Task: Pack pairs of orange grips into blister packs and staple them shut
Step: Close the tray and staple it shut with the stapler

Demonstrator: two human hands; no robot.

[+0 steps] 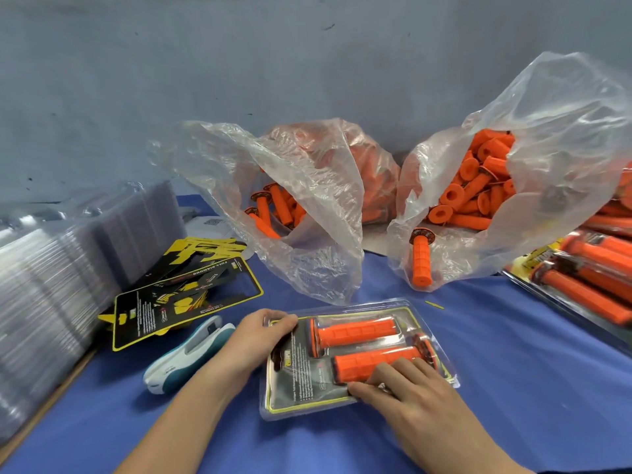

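I am working at the near middle of the table, where the blister pack is lying flat with both grips already seated side by side, the far grip and the near grip.

My left hand is curling its fingers over the pack's far left corner, gripping it so that the pack is not sliding on the blue cloth. My right hand is lying flat with its fingers straight, holding nothing and pressing down on the clear cover over the near grip. I judge that I am pressing the cover closed so the edges are meeting for stapling.

The stapler is lying just beside my left hand, toward the table's left edge, untouched and within easy reach for that step. Beyond it the printed cards are fanning out, and the stack of clear shells is sitting along the left edge, so supplies are gathering on one side.

Near the far edge the left bag and the right bag are lying open toward me, probably so loose grips are easy to pull out. The finished packs are piling at the right edge, well apart from the supplies.

Filling looks done for this pack, but I cannot make out any staples in it yet.
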